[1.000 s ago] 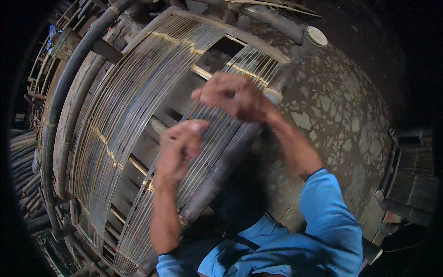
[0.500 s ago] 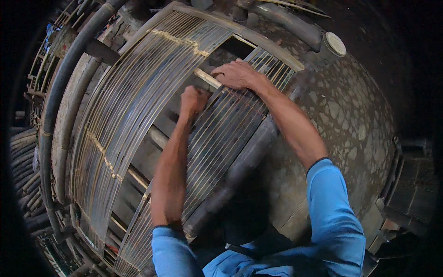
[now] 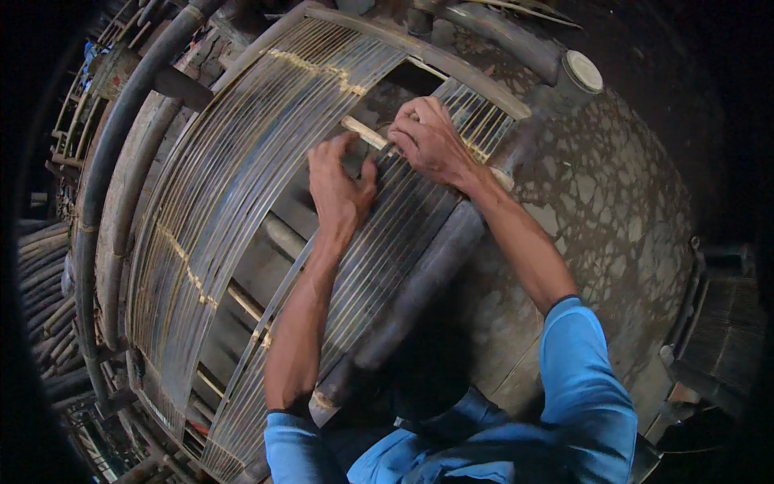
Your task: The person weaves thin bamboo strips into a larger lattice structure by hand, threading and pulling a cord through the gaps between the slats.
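Frame of thin bamboo slats [image 3: 242, 185] lies across dark poles, running from the lower left corner up to the far end bar [image 3: 419, 50]; a second band of slats [image 3: 379, 250] sits to its right, along a thick dark pole [image 3: 419, 282]. Left hand [image 3: 339, 189] is palm down on that right band near its far end, fingers spread and curled, thumb out toward the right, forearm running straight up from the lower edge; it presses on the slats and I cannot tell whether any slat is pinched. Just right of it a pale cross stick [image 3: 364, 131] pokes through the slats. Right hand [image 3: 431, 143] is closed in a loose fist over the stick's right end, knuckles up, wrist bent, blue sleeve [image 3: 588, 387] behind. Hands near each other, not touching. Risks, as judgement: thin slats may split or spring out of order if the stick is forced; a slipping left hand could let the band shift; slat edges could cut the fingers. Mottled stone floor [image 3: 597, 202] and a round white lid [image 3: 584, 71] at far right.
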`<move>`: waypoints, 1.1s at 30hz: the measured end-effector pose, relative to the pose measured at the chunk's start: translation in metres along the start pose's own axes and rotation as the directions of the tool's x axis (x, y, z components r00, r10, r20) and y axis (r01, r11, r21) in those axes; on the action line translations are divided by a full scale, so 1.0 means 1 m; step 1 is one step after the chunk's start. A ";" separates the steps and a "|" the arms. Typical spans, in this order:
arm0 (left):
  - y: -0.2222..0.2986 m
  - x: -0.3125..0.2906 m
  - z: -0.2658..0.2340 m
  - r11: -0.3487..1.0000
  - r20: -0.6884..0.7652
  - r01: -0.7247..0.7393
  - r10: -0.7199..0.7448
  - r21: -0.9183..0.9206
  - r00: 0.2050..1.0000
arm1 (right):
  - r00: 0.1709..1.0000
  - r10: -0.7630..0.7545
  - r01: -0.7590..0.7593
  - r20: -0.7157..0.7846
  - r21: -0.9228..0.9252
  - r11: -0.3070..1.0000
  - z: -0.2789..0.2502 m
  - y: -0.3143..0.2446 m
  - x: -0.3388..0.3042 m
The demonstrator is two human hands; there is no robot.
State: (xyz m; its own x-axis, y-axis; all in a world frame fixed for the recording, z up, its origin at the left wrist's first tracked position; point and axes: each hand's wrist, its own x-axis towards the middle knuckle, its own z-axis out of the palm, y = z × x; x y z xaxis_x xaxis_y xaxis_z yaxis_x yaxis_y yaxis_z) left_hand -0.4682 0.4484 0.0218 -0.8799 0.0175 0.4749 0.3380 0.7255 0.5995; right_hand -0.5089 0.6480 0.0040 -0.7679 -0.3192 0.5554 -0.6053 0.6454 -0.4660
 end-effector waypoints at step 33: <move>0.191 -0.139 -0.250 0.915 0.792 0.402 -0.249 0.004 0.557 | 0.985 -0.170 0.112 0.021 0.668 0.736 -0.090 -0.152 -0.118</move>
State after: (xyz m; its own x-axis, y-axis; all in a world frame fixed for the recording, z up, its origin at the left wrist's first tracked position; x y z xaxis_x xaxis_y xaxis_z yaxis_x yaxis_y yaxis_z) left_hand -0.1981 0.4129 0.2317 -0.8389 0.3746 -0.3949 -0.0460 0.6741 0.7372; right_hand -0.3075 0.6497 0.0715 -0.6583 -0.4390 0.6115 -0.6717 -0.0242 -0.7404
